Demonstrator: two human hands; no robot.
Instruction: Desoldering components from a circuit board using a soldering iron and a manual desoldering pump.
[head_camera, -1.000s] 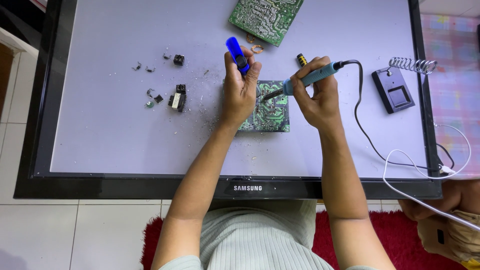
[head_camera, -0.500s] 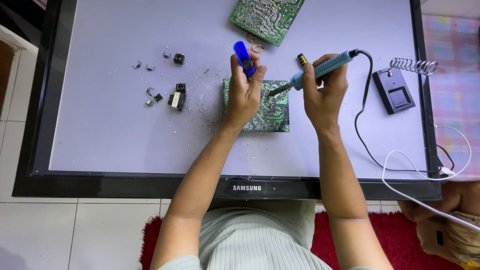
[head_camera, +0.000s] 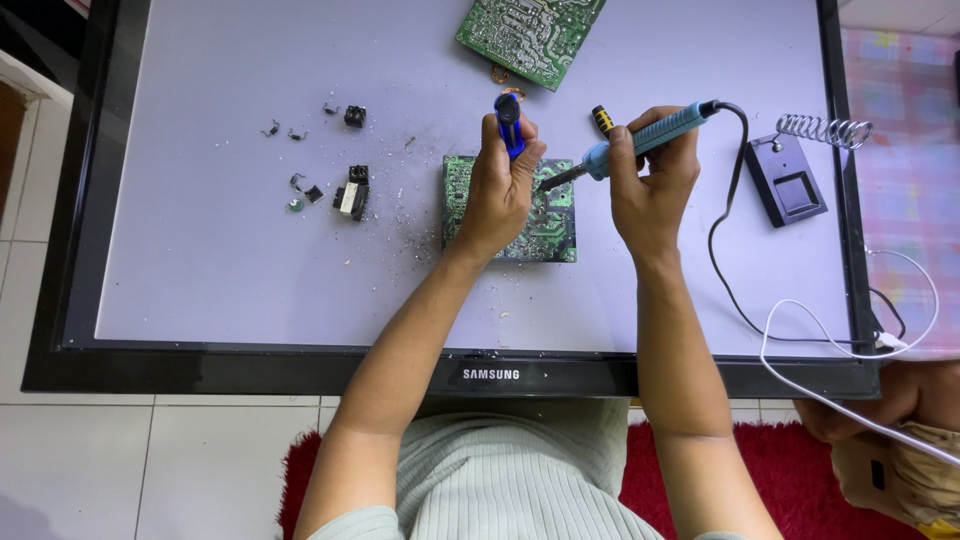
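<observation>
Over the middle of the flat screen: left hand (head_camera: 500, 190) wrapped around a blue suction tool (head_camera: 509, 122), held upright with its tip hidden behind the fingers; right hand (head_camera: 652, 180) pinching the soldering iron (head_camera: 640, 137) like a pen. Iron's long axis slanting from upper right down to lower left, tip landing on the upper edge of the small green circuit board (head_camera: 555, 225), just beside the left fingers. Both hands directly above the board, left one covering most of it, right one a little off to its right side. Board lying flat, square-ish, solder side up, speckled with silver joints. Grey debris scattered to its left. Farther left, loose black parts (head_camera: 352, 193). Farther right, iron stand (head_camera: 790, 180) with coiled holder; larger circuit board (head_camera: 530, 30) at the top edge.
</observation>
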